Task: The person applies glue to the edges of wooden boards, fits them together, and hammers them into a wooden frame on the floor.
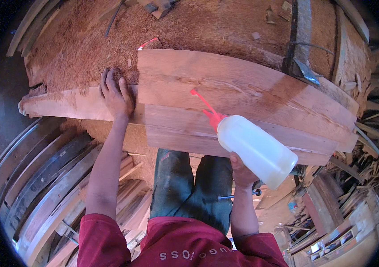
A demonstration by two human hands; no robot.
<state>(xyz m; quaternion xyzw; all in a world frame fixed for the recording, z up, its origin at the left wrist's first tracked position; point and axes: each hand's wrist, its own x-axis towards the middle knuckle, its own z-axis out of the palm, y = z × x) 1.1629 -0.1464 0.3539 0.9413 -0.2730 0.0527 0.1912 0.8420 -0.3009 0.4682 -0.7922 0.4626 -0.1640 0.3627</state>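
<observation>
My right hand (243, 172) is closed round a translucent white squeeze bottle (257, 144) with a red cap and a thin red spout. The bottle is tilted, its spout pointing forward and left over a wide reddish-brown wooden panel (238, 84). Some pale contents show low inside it. I cannot tell whether the spout tip touches the wood. Left of the panel, my left hand (119, 95) lies flat with fingers apart, across a long narrow board (76, 101) at the bench's near edge, its fingertips reaching into the sawdust.
Sawdust and wood scraps cover the bench (207, 26) beyond the panel. A metal bar clamp (301, 40) stands at the panel's far right. Long boards (51, 173) are stacked at lower left. Timber offcuts (367, 178) are piled at right. A blue clamp handle (238, 195) shows below my right hand.
</observation>
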